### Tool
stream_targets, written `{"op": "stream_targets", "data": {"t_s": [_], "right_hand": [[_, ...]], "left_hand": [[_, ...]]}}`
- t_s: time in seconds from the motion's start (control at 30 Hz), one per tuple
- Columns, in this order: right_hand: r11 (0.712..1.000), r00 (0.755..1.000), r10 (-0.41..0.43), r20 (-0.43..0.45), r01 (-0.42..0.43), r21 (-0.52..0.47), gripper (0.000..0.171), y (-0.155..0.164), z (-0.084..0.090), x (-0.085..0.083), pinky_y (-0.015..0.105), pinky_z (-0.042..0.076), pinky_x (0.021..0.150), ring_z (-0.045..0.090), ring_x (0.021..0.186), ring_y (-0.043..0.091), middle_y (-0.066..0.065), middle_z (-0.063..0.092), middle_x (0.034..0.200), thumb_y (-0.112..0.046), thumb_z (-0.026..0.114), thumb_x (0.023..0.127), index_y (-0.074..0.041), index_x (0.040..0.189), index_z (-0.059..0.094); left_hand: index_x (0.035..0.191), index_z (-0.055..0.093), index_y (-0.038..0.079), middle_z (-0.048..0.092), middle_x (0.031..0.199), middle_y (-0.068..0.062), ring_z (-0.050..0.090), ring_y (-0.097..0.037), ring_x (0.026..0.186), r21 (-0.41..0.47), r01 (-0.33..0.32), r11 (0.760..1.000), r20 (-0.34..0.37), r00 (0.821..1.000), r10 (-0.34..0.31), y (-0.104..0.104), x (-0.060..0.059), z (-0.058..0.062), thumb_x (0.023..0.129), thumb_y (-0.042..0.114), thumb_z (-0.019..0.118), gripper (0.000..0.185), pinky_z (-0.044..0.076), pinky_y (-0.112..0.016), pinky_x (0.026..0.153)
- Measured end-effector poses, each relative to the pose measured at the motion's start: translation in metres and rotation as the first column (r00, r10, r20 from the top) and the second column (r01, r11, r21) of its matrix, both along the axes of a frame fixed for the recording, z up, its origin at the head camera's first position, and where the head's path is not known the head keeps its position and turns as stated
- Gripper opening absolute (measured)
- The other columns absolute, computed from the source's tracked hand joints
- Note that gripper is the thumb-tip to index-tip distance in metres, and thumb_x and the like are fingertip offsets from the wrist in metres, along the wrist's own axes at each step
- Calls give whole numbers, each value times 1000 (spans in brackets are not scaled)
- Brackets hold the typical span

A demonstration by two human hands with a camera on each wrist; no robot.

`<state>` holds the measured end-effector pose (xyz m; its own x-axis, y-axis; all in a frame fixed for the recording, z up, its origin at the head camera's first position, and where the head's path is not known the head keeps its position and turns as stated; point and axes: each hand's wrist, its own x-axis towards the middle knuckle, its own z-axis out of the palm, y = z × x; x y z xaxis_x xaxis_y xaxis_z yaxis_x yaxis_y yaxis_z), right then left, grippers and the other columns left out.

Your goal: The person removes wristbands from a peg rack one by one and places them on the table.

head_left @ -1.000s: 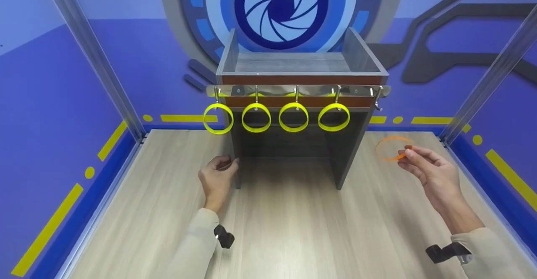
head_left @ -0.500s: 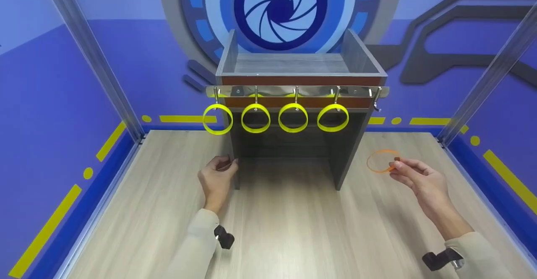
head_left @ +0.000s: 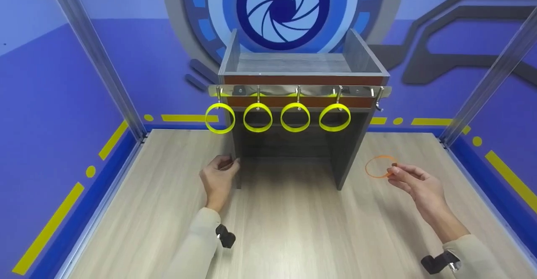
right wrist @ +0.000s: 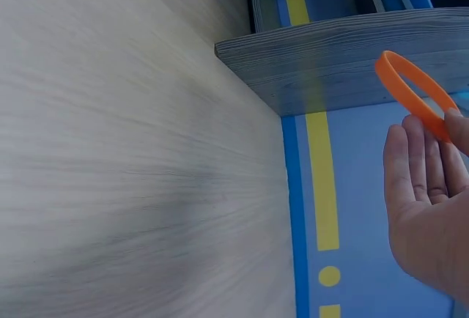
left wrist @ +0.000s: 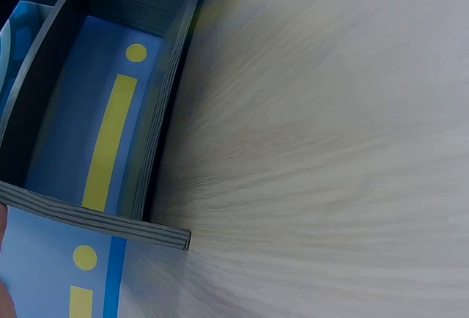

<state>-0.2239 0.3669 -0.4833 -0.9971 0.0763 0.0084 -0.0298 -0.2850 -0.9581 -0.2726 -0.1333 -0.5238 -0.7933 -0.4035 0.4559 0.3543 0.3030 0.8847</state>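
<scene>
Orange silicone wristband [head_left: 379, 166] is pinched between thumb and fingertips of the right hand [head_left: 413, 182], above the wood-grain tabletop [head_left: 293, 228] at about 4 o'clock from the grey wooden rack [head_left: 300, 77]. The left hand [head_left: 218, 178] curls round the rack's front left leg (7 o'clock). Four yellow wristbands [head_left: 295, 117] hang from the rack's hooks.

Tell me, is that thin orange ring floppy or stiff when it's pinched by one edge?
Probably springy rather than limp: the orange ring, pinched at one edge by the right hand, keeps a rounded loop. It looks very light, since a fingertip grip carries it. Being so thin, it would likely flex if squeezed.
</scene>
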Motion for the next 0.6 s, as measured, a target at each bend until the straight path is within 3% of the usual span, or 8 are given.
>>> {"op": "stream_targets", "data": {"t_s": [0.33,0.6], "right_hand": [[999,1000,17,3,-17,40,17,1,-12,1,38,58,95,77,99,22,14,79,110,-4,70,102,7,115,71],[999,999,35,1,-35,40,22,2,-18,2,39,58,96,77,100,22,14,78,111,-3,69,103,10,120,69]], "left_hand": [[88,79,0,79,87,-11,79,-30,80,8,-4,1000,-39,999,4,1,0,1,81,-1,88,12,61,-18,69],[88,81,2,80,86,-8,78,-23,78,-40,-29,999,-53,998,27,2,2,0,81,1,89,11,59,-17,67]]}}
